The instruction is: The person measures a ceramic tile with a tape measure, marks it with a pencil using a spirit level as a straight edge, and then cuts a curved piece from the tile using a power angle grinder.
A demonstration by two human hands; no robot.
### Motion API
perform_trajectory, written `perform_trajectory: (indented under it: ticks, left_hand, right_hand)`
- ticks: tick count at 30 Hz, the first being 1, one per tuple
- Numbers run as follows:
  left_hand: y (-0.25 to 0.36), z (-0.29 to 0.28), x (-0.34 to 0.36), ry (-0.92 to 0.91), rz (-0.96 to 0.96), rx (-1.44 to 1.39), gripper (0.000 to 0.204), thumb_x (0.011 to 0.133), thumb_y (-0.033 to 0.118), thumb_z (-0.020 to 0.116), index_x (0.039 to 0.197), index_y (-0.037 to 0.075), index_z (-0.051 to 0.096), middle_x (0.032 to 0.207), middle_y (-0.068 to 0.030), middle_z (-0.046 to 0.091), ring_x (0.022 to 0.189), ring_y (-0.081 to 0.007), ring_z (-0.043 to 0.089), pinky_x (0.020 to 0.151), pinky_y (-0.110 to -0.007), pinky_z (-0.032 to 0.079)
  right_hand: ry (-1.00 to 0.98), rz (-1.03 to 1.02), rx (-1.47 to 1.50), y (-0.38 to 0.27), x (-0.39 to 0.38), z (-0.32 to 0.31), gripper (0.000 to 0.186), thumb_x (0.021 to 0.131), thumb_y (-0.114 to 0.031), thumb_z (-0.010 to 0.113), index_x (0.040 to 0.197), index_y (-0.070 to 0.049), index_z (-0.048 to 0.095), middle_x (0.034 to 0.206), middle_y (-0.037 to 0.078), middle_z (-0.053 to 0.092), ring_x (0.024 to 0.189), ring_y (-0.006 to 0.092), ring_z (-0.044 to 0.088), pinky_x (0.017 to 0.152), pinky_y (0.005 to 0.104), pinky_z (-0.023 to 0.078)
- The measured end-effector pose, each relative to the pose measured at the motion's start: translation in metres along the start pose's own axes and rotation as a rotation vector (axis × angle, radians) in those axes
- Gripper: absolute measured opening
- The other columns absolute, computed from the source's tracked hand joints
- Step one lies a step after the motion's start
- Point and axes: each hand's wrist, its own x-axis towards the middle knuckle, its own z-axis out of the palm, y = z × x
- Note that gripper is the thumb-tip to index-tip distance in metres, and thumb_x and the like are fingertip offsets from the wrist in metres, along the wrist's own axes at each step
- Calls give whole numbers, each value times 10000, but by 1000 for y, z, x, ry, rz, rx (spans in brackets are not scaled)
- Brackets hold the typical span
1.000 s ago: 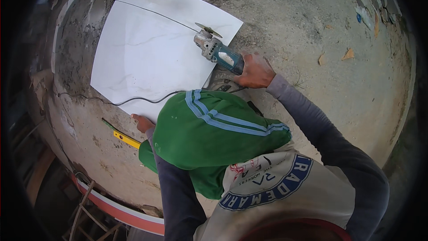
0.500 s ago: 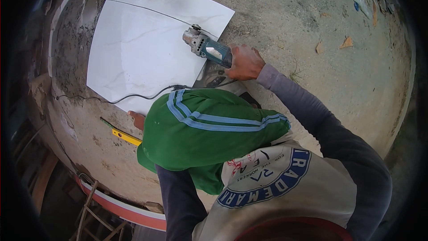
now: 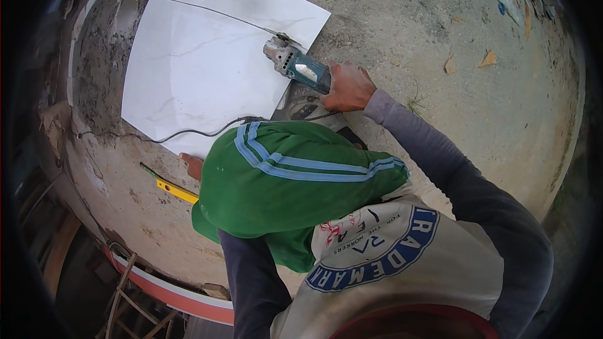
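My right hand (image 3: 350, 86) is closed round the rear of a teal angle grinder (image 3: 300, 68). Its grey head rests over a large white tile (image 3: 195, 69), and the disc stands edge-on at a thin dark line running across the tile. Past my green-clad knee, only part of my left hand (image 3: 192, 166) shows; a finger stretches out by the tile's near edge, and the rest is hidden. Beside that hand a yellow spirit level (image 3: 177, 191) lies on the ground, partly covered by my knee. A black power cord (image 3: 188, 132) trails across the tile's near part.
Rough concrete ground (image 3: 490, 125) surrounds the tile. Broken brown scraps (image 3: 488, 58) lie to the right, with a pile of debris (image 3: 516, 0) at the far right. A wooden frame (image 3: 122, 295) and a red-and-white edge (image 3: 182, 300) are at the lower left.
The grinder and my right hand have shifted slightly to the right along the dark line, nearer the tile's right edge. My left hand stays by the near edge.
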Motion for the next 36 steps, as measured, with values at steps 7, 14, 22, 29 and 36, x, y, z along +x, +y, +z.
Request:
perform_trajectory:
  ticks: [7, 14, 22, 29, 36]
  left_hand:
    - [-2, 3, 2, -4, 2, -7, 1079, 990, 808, 495, 1349, -203, 615, 1397, -340, 660, 1237, -466, 669, 1088, -506, 524]
    - [-1, 2, 0, -15, 13, -1, 1080, 991, 808, 496, 1354, -202, 612, 1401, -338, 659, 1241, -463, 668, 1090, -505, 523]
    - [-1, 6, -4, -26, 20, 3, 1081, 991, 808, 497, 1359, -202, 608, 1405, -336, 657, 1244, -460, 667, 1092, -504, 522]
    - [-2, 5, -1, -24, 27, 12, 1082, 991, 809, 499, 1363, -202, 604, 1408, -333, 655, 1248, -458, 666, 1094, -503, 521]
    - [-1, 5, -2, -29, 30, 16, 1083, 991, 809, 500, 1368, -202, 601, 1412, -331, 654, 1251, -455, 665, 1096, -502, 520]
  right_hand:
    - [-95, 45, -9, -10, 4, -17, 524, 734, -315, 768, 1065, 86, 705, 987, 316, 754, 971, 489, 754, 934, 537, 606]
    - [-76, 21, 5, -8, 17, -6, 543, 729, -332, 778, 1021, 122, 717, 919, 331, 746, 911, 493, 764, 890, 523, 623]
    - [-64, 6, 26, -13, 29, -7, 527, 724, -311, 772, 998, 135, 716, 925, 335, 746, 910, 483, 767, 873, 517, 627]
    - [-60, 2, 15, -15, 35, -4, 537, 728, -306, 768, 1025, 137, 704, 969, 335, 753, 953, 486, 766, 904, 527, 620]
    - [-89, -2, 43, -15, 40, -7, 543, 727, -304, 772, 1036, 137, 703, 984, 337, 754, 971, 485, 765, 907, 528, 620]
